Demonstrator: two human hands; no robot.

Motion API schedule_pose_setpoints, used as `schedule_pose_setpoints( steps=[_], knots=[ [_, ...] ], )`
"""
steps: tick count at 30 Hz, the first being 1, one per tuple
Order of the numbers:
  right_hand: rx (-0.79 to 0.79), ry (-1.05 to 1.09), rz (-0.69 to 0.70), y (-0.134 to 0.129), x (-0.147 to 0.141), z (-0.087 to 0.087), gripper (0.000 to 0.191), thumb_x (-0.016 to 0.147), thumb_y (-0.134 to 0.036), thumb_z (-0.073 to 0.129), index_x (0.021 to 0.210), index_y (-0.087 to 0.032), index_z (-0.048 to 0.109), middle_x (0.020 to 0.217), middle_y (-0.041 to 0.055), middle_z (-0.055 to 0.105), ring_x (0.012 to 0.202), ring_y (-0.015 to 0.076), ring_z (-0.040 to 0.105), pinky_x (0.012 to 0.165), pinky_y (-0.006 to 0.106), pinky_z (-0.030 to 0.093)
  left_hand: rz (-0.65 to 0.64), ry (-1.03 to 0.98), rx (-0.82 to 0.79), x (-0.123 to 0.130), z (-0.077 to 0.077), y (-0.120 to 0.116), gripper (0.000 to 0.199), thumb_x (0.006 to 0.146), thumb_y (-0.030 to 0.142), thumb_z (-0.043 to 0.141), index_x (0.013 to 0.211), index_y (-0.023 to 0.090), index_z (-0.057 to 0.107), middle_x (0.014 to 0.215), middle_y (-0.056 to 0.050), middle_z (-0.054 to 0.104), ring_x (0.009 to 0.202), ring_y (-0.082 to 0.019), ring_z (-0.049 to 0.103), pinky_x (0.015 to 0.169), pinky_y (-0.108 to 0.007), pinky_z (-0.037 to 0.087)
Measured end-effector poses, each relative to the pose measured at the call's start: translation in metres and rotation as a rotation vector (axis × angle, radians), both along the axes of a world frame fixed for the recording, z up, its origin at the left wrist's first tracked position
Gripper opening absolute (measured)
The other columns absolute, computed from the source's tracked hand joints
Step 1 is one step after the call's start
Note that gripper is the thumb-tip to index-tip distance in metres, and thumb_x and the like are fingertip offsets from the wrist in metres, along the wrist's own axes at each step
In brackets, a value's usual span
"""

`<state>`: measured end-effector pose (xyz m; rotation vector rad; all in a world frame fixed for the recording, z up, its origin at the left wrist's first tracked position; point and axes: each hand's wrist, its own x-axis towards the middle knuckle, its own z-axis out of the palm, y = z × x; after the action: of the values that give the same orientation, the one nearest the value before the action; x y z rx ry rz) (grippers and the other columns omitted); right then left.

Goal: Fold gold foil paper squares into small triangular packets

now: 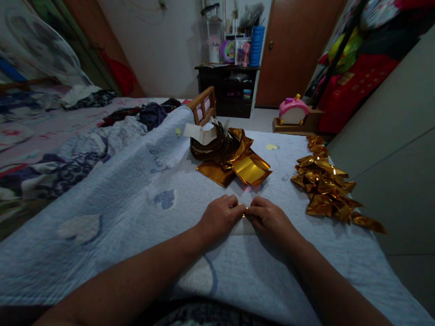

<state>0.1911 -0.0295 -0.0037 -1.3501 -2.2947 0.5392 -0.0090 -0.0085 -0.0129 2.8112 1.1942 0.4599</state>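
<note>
Pinching a sheet narrowly in the fingertips of our left hand and right hand, close together, we hold it on the near side of the stack, with folded pieces right of that stack.

Readable text: none.
Red case: small pale marks on its side, too blurred to read (lettering or pattern, cannot tell).
Pink bedsheet: scattered red marks, too indistinct to make out as letters or print.
</note>
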Motion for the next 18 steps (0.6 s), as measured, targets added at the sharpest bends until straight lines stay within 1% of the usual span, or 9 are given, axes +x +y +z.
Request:
schedule_pose_setpoints(
  steps=[5, 9, 14, 18],
  knots=[
    [-0.009, 0.015, -0.004, -0.001, -0.001, 0.002, 0.022, 0.096, -0.012, 0.057, 0.092, -0.02, 0.078, 0.089, 0.0056, 0.065, 0.081, 0.0175, 0.06, 0.071, 0.029, 0.045, -0.028, 0.019, 0.048, 0.0, -0.001, -0.001, 0.018, 0.103, 0.031, 0.053, 0.103, 0.024, 0.07, 0.088, -0.002, 0.062, 0.081, -0.019, 0.055, 0.067, -0.03, 0.04],
    [-0.04, 0.019, 0.032, 0.0, 0.002, 0.009, 0.027, 0.094, -0.009, 0.054, 0.096, -0.02, 0.078, 0.088, 0.0055, 0.065, 0.083, 0.018, 0.061, 0.075, 0.03, 0.046, -0.053, 0.028, 0.084, 0.001, -0.002, -0.002, 0.015, 0.102, 0.028, 0.055, 0.105, 0.023, 0.068, 0.089, -0.003, 0.064, 0.08, -0.02, 0.056, 0.067, -0.031, 0.043],
    [-0.091, 0.03, 0.027, 0.002, 0.011, 0.017, 0.031, 0.09, -0.005, 0.049, 0.093, -0.019, 0.077, 0.087, 0.0054, 0.068, 0.083, 0.0182, 0.063, 0.077, 0.03, 0.046, -0.132, 0.062, 0.089, 0.002, 0.003, -0.002, 0.014, 0.102, 0.022, 0.053, 0.104, 0.017, 0.067, 0.095, -0.005, 0.067, 0.081, -0.019, 0.057, 0.071, -0.032, 0.047],
    [-0.114, 0.038, 0.042, 0.003, 0.014, 0.018, 0.034, 0.088, -0.003, 0.047, 0.093, -0.02, 0.077, 0.088, 0.0055, 0.067, 0.085, 0.0182, 0.062, 0.078, 0.03, 0.046, -0.153, 0.091, 0.082, 0.002, 0.008, -0.003, 0.011, 0.1, 0.022, 0.057, 0.103, 0.016, 0.066, 0.095, -0.005, 0.068, 0.081, -0.021, 0.057, 0.07, -0.034, 0.049]
  ],
)
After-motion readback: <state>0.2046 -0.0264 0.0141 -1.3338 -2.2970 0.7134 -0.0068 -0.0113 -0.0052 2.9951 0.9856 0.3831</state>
